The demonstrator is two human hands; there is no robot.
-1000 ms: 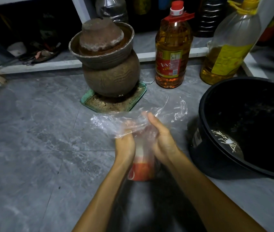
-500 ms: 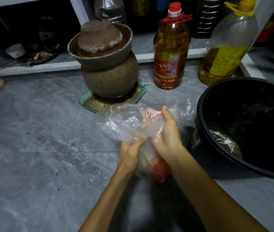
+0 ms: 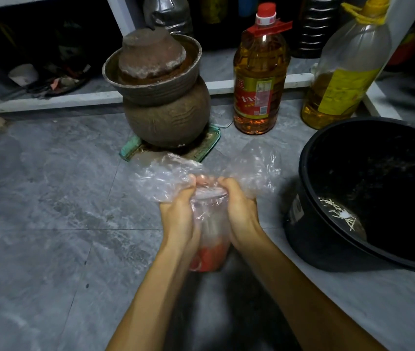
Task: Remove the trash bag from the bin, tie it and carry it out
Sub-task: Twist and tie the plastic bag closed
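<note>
A clear plastic trash bag (image 3: 210, 219) with something red in its bottom is held over the grey tiled floor in the middle of the view. My left hand (image 3: 179, 211) grips the bag's left side and my right hand (image 3: 239, 209) grips its right side, thumbs nearly meeting at the neck. The bag's loose top flaps spread out left and right above my fingers. The black bin (image 3: 310, 236) stands on the floor to the right, open, with no bag in it and a few pale sticks inside.
A brown clay jar (image 3: 168, 122) with an upturned bowl on top sits on a green tray straight ahead. Two oil bottles (image 3: 259, 79) (image 3: 345, 72) stand beyond the bag and bin, by a white shelf edge (image 3: 49, 102). Bare floor lies to the left.
Both hands have come level at the bag's neck, the right one lowering from the top. The bag's open flaps now spread to both sides and the bag hangs upright again.
</note>
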